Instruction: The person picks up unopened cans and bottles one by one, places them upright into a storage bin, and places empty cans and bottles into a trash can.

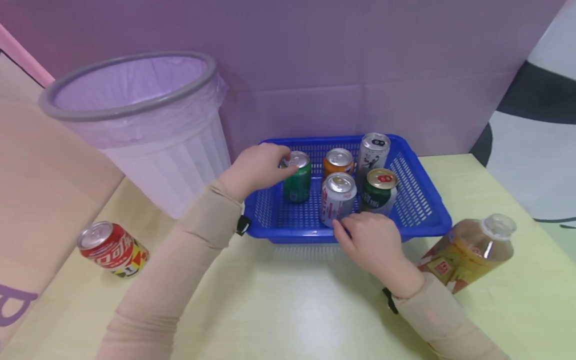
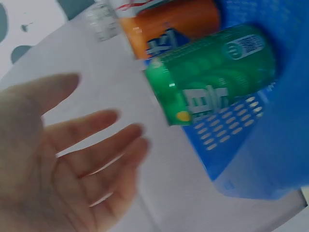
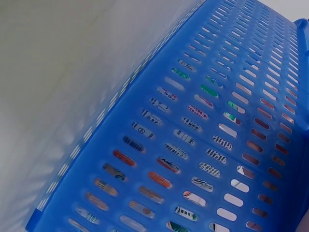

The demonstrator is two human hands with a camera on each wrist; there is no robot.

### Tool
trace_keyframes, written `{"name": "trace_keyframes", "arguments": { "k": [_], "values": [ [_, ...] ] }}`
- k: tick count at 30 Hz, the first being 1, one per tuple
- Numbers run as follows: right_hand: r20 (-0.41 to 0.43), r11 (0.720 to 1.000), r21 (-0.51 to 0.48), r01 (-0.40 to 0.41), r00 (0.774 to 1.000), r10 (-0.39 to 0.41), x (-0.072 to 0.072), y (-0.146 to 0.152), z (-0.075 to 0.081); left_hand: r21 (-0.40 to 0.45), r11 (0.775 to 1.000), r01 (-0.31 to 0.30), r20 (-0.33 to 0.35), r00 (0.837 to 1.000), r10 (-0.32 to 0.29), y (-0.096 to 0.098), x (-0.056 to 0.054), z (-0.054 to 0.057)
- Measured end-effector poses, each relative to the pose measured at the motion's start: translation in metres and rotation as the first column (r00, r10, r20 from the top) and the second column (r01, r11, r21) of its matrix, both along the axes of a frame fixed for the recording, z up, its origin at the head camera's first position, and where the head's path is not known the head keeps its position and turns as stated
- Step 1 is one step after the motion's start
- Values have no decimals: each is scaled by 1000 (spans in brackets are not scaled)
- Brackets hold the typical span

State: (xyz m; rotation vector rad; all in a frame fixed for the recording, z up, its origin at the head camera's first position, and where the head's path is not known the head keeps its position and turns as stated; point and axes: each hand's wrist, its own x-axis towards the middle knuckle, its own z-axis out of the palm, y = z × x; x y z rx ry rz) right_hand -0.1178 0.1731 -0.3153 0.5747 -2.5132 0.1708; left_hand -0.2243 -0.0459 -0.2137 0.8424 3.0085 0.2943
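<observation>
A blue plastic basket (image 1: 315, 233) holds several upright drink cans. Beside its green can (image 1: 297, 187) is my left hand (image 1: 258, 167); in the left wrist view that hand (image 2: 82, 159) has its fingers spread, with a gap between them and the can (image 2: 217, 72). My right hand (image 1: 371, 242) is at the basket's front rim, close to a silver can (image 1: 338, 200) and a dark green can with a gold top (image 1: 379, 192). Its fingertips are hidden in the head view; I cannot tell whether they grip the rim. Only the basket's perforated wall (image 3: 159, 125) fills most of the right wrist view.
Behind these two stand an orange can (image 1: 338, 161) and a tall white can (image 1: 374, 150). A lined waste bin (image 1: 166, 155) is at the back left, with a red can (image 1: 114, 249) in front of it. At right, a plastic drink bottle (image 1: 470, 252) stands near my right wrist.
</observation>
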Motion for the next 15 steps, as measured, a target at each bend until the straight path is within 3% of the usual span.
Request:
{"name": "trace_keyframes", "arguments": {
  "k": [8,15],
  "values": [
    [-8,1000,6,2,1000,-2,-1,0,0,12,1000,19,18,1000,-19,-11,18,-10],
    [2,1000,11,4,1000,-5,-1,0,0,74,996,41,-6,999,-40,-20,34,-37]
  ]
}}
